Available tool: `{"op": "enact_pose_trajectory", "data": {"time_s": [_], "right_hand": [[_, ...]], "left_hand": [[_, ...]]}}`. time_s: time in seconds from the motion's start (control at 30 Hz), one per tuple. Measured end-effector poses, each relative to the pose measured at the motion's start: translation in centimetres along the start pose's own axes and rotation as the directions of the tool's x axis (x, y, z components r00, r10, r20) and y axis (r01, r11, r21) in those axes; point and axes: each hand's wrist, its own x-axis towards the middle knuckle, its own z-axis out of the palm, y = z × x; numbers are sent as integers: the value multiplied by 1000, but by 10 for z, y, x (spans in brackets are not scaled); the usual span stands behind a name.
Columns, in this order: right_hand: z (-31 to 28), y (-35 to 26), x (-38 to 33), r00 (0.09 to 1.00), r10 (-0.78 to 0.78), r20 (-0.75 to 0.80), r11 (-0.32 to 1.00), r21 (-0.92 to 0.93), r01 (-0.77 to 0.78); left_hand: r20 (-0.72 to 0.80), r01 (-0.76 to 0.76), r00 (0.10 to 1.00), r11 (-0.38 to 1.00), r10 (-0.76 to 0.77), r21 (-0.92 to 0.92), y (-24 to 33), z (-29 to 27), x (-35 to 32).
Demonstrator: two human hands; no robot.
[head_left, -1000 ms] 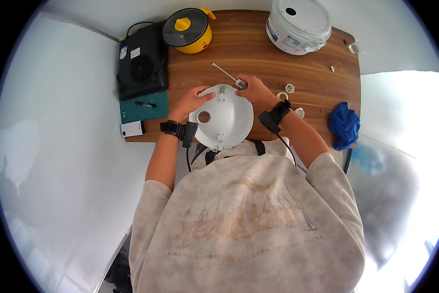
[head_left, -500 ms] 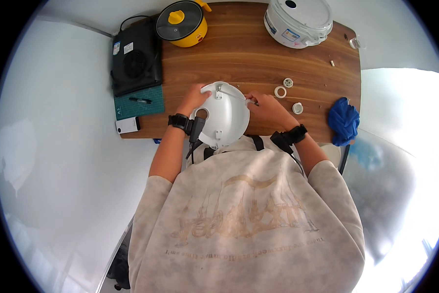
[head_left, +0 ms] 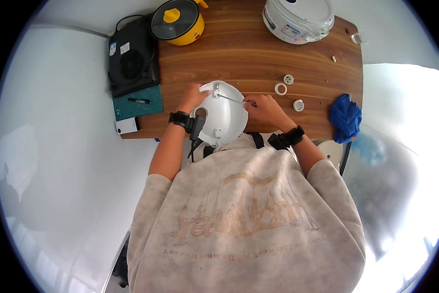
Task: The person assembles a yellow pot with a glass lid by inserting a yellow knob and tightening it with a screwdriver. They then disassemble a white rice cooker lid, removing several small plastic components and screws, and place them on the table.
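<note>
A round white plastic lid [head_left: 229,117], with a hole at its left side and two small brackets inside, is tilted up at the table's front edge. My left hand [head_left: 193,97] grips its upper left rim, thumb on the inside. In my right hand [head_left: 264,108] is a screwdriver [head_left: 230,99], fingers closed round its handle. The thin shaft reaches left across the lid, its tip at the upper bracket [head_left: 217,92]. Whether the tip sits in a screw is too small to tell.
Right of my hand lie a white ring [head_left: 280,89] and small round parts [head_left: 298,105]. A blue cloth [head_left: 345,118] is at the right edge. Behind stand a white cooker body [head_left: 297,22] and a yellow pot [head_left: 180,24]. A black appliance [head_left: 133,58] and green mat [head_left: 140,102] are left.
The screwdriver's tip has moved slightly down from the top of the upper bracket to its lower part. My right hand has shifted a little with it; my left keeps its grip.
</note>
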Motion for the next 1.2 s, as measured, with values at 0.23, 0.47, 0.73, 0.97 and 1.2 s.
{"op": "enact_pose_trajectory", "data": {"time_s": [0.23,0.47,0.73,0.97,1.2], "right_hand": [[0,4,3,998,24,58,995,98,-29],[1,-3,6,984,123,126,980,143,-141],[15,6,8,999,37,14,999,-10,-37],[13,3,9,997,61,39,998,13,-62],[10,-3,10,999,23,48,1000,-12,-22]], "left_hand": [[6,9,1000,998,-9,61,-12,4,10],[11,71,997,991,-73,115,-14,5,9],[14,73,997,993,-75,97,-19,7,13],[18,110,994,990,-112,90,-14,7,13],[17,100,995,992,-102,81,-21,9,16]]}}
